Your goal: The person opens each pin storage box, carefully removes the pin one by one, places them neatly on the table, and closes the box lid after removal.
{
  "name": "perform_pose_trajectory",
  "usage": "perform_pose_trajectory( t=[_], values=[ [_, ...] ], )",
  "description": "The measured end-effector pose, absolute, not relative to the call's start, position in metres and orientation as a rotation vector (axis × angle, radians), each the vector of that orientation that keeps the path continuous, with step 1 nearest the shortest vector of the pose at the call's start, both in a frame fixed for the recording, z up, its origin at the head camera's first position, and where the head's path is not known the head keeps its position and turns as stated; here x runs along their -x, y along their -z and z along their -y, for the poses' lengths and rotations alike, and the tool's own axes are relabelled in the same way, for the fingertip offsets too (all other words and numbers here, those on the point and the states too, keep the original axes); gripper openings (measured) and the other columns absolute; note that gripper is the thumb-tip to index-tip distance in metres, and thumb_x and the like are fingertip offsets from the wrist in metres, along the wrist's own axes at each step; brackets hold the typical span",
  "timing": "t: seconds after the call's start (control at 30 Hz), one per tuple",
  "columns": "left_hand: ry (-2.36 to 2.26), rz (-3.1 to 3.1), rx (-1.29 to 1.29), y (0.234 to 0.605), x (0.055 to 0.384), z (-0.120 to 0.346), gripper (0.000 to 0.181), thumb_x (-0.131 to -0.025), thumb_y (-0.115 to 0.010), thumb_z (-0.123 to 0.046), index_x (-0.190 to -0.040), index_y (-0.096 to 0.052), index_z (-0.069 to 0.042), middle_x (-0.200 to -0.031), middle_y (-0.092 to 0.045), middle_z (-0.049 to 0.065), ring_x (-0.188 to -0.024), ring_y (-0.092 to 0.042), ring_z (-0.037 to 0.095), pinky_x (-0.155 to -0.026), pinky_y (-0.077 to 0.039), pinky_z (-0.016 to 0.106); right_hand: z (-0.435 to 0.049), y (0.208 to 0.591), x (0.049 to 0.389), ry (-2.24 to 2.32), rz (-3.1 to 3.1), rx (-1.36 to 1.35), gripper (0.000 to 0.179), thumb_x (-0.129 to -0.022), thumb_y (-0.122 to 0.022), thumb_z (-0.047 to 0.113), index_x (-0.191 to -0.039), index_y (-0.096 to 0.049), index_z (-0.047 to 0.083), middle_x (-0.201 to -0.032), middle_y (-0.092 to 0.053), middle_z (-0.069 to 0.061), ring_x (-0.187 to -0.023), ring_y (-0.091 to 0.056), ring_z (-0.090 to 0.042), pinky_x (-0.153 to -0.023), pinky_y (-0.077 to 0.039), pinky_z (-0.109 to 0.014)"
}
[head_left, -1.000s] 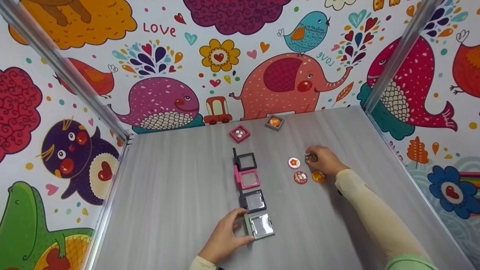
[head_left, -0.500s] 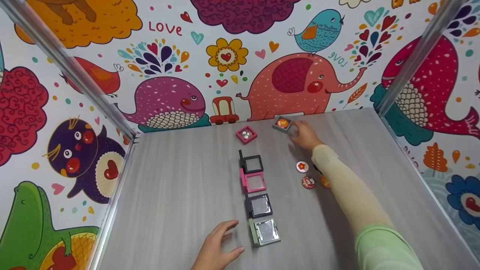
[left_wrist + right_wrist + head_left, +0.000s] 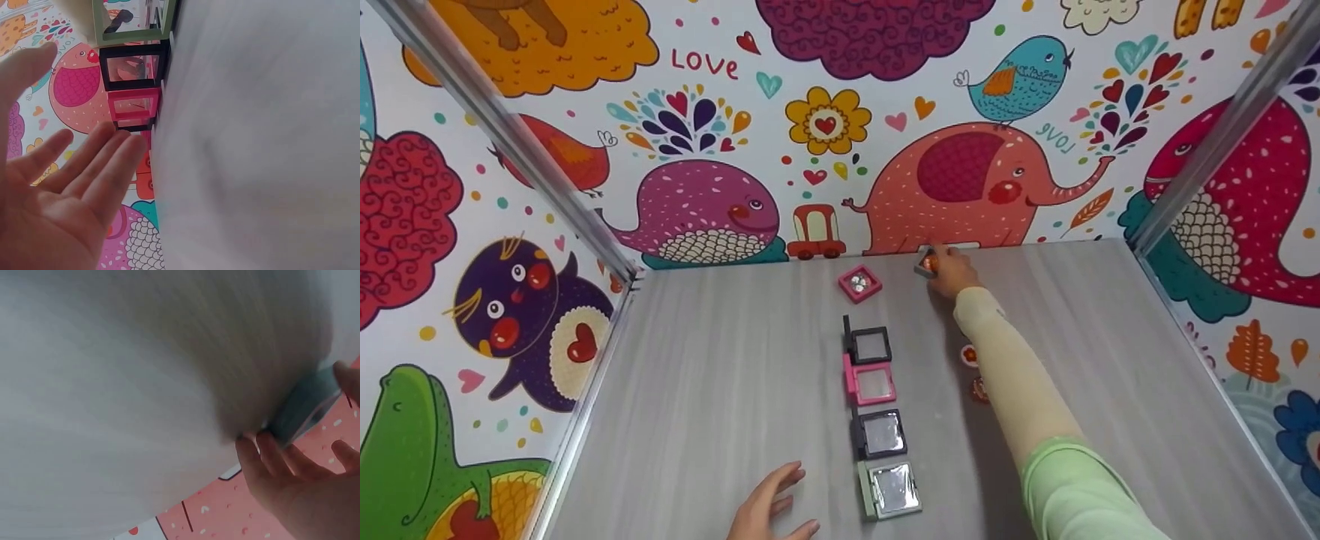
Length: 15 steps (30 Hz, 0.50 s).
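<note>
At the back of the table my right hand (image 3: pixel 955 271) grips a small grey square box (image 3: pixel 924 264) with an orange round piece in it. In the right wrist view, thumb and fingers lie on opposite sides of the grey box (image 3: pixel 306 408). My left hand (image 3: pixel 769 506) hovers at the front with fingers spread, holding nothing. To its right runs a row of small square window frames with raised side flaps: green (image 3: pixel 894 487), dark (image 3: pixel 883 433), pink (image 3: pixel 874 384) and black (image 3: pixel 871 345). The left wrist view has the left palm (image 3: pixel 62 208) below those frames.
A pink square box (image 3: pixel 860 283) with a round piece inside sits left of the grey one. Two round badges, one white with a red flower (image 3: pixel 969 355) and one red (image 3: pixel 979 390), are partly covered by the right arm. A patterned wall (image 3: pixel 705 210) bounds the table's back.
My right hand has moved from the round badges back and left to the grey box and taken hold of it. My left hand has let go of the green frame and drawn away.
</note>
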State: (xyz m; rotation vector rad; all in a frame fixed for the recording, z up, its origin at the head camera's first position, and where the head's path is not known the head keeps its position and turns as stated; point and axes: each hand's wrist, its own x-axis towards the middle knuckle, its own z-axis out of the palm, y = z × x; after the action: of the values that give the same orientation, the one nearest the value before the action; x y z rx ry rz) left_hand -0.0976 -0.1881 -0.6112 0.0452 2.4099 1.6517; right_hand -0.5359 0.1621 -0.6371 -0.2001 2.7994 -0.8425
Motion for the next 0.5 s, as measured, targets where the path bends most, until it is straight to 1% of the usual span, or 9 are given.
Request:
perform_pose_trajectory(
  t=[0.07,0.13,0.27,0.37,0.5],
  values=[
    [-1.650,-2.401,-0.054,0.611,0.097,0.187,0.083,-0.090,-0.092,-0.025,-0.154,-0.049,0.006,-0.147,-0.060,0.024,-0.139,-0.054,0.051,-0.103,-0.056,0.051,-0.164,0.639,0.532,0.803,-2.841,0.195,0.084,-0.096,-0.079,0.003,-0.167,-0.034,0.015,-0.156,-0.041,-0.032,-0.138,-0.043,-0.054,-0.113,-0.038,-0.074],
    [-1.648,-2.405,-0.069,0.612,0.097,0.185,0.082,-0.090,-0.092,-0.025,-0.154,-0.049,0.005,-0.146,-0.060,0.024,-0.138,-0.055,0.051,-0.103,-0.056,0.051,-0.167,0.639,0.529,0.783,-2.867,0.203,0.082,-0.095,-0.078,0.000,-0.165,-0.037,0.013,-0.154,-0.043,-0.031,-0.136,-0.045,-0.053,-0.112,-0.039,-0.074],
    [-1.637,-2.421,-0.077,0.613,0.099,0.184,0.081,-0.090,-0.092,-0.023,-0.153,-0.050,0.005,-0.145,-0.061,0.024,-0.137,-0.056,0.050,-0.102,-0.056,0.051,-0.168,0.632,0.526,0.820,-2.858,0.259,0.082,-0.093,-0.077,-0.007,-0.164,-0.040,0.013,-0.157,-0.045,-0.029,-0.137,-0.047,-0.052,-0.115,-0.039,-0.072],
    [-1.625,-2.430,-0.079,0.613,0.102,0.184,0.079,-0.090,-0.091,-0.022,-0.154,-0.051,0.003,-0.146,-0.061,0.022,-0.137,-0.056,0.049,-0.103,-0.056,0.051,-0.171,0.619,0.519,0.824,-2.855,0.390,0.078,-0.093,-0.073,-0.010,-0.163,-0.043,0.010,-0.158,-0.048,-0.025,-0.137,-0.052,-0.049,-0.117,-0.040,-0.066],
    [-1.610,-2.451,-0.093,0.611,0.108,0.184,0.076,-0.092,-0.090,-0.021,-0.154,-0.052,0.000,-0.146,-0.062,0.020,-0.137,-0.057,0.047,-0.103,-0.056,0.051,-0.180,0.597,0.488,0.809,-2.864,0.625,0.075,-0.093,-0.070,-0.013,-0.161,-0.046,0.007,-0.155,-0.053,-0.021,-0.136,-0.057,-0.044,-0.118,-0.042,-0.061]
  ],
)
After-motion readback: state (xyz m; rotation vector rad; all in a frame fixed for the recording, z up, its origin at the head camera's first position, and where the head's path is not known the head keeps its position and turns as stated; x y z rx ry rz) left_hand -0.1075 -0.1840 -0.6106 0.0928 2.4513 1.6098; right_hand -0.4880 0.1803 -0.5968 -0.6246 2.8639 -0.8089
